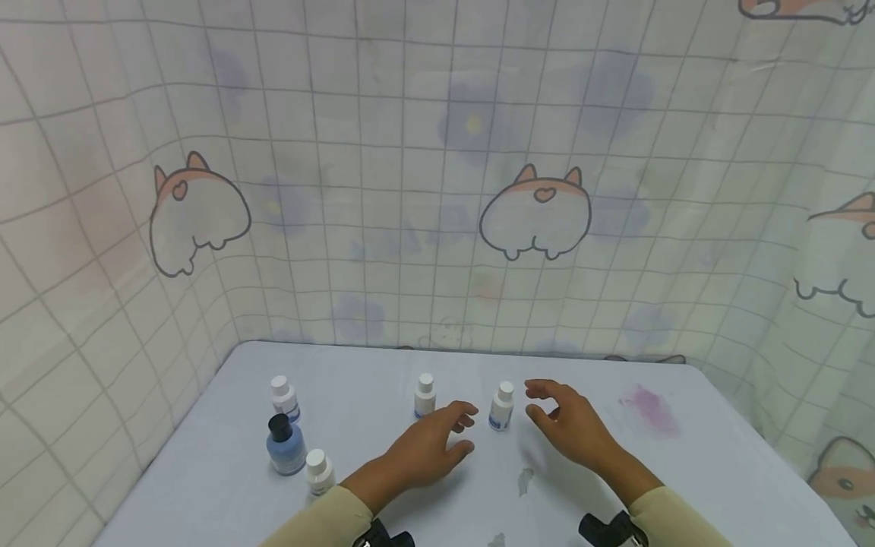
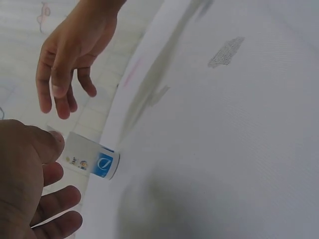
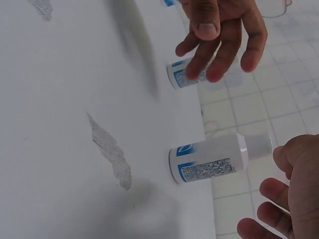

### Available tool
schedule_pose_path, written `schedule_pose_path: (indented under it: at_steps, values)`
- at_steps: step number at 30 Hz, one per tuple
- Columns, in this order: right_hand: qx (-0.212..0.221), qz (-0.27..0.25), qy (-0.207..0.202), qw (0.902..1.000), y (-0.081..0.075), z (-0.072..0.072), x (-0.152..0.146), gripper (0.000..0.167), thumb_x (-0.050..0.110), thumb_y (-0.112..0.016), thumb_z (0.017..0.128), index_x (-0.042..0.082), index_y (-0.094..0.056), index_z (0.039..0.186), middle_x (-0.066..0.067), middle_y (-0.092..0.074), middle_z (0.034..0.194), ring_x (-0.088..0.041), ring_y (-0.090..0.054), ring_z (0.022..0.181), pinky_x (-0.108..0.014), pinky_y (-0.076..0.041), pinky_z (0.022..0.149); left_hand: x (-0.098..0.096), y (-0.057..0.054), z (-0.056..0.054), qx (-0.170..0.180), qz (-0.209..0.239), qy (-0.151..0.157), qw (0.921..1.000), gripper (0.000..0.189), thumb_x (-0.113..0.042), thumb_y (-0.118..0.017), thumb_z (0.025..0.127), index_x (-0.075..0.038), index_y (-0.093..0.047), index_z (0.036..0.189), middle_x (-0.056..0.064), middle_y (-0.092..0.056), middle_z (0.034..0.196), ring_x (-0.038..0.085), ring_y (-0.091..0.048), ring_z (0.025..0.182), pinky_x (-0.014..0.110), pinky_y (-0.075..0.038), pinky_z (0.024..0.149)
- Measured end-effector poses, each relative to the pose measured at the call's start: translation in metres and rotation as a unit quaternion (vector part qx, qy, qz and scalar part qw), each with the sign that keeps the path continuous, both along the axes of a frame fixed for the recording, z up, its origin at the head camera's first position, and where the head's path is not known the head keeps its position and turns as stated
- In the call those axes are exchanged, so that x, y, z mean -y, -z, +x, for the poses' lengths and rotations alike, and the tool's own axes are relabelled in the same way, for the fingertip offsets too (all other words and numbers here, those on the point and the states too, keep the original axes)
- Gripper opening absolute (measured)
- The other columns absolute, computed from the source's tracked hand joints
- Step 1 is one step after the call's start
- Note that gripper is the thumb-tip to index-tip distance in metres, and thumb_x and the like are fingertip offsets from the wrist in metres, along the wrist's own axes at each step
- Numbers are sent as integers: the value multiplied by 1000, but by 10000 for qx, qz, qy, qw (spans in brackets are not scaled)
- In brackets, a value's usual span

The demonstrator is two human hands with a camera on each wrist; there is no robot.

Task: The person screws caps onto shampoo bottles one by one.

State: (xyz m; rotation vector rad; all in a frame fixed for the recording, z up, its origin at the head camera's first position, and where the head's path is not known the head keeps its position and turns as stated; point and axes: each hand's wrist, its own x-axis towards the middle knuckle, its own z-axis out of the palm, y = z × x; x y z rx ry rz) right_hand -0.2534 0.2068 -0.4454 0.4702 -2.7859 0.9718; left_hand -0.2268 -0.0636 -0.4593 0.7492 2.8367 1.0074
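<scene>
A small white bottle (image 1: 501,407) with a blue-marked label stands upright between my two hands. My left hand (image 1: 429,448) hovers to its left, fingers loosely bent with nothing in them. To its right my right hand (image 1: 573,422) is held in the air, thumb and fingers apart around bare space. In the right wrist view the same white bottle (image 3: 209,157) shows its capped end close to the right thumb. A second white bottle (image 1: 424,395) stands behind the left hand, partly covered by it.
On the left of the white table (image 1: 219,486) stand a blue bottle with a black cap (image 1: 285,448), a white bottle (image 1: 284,398) behind it and another white bottle (image 1: 319,472) nearer the left sleeve. A pink stain (image 1: 652,410) marks the right side. Patterned cloth (image 1: 410,190) hangs behind.
</scene>
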Motion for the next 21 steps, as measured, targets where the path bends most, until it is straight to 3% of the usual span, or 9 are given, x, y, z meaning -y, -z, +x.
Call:
schedule_pose_path:
  at_steps: [7,16,21]
  values:
    - [-52,106,-31,9999,-2,9,-8,43,18,-71,98,12,-59,139,-4,-70,125,-17,-66,88,-38,-56,78,19,-12,16,-262,120,313,9991,44,-26,-67,102,-20,-51,143,-7,-64,130,11,-61,119,39,-53,96]
    - [-281,335,-41,9990,-5,18,-14,47,20,-73,97,11,-58,141,-5,-69,126,-23,-67,95,-42,-58,82,40,-27,27,-867,-429,297,9949,45,-31,-65,103,-18,-53,144,-7,-60,140,13,-56,129,40,-48,105]
    - [-237,513,56,9984,-8,22,-20,50,23,-72,97,10,-56,143,-6,-67,129,-27,-67,98,-44,-57,84,55,-42,35,-620,-208,94,9978,45,-32,-66,102,-18,-55,142,-6,-59,141,16,-57,128,43,-48,106]
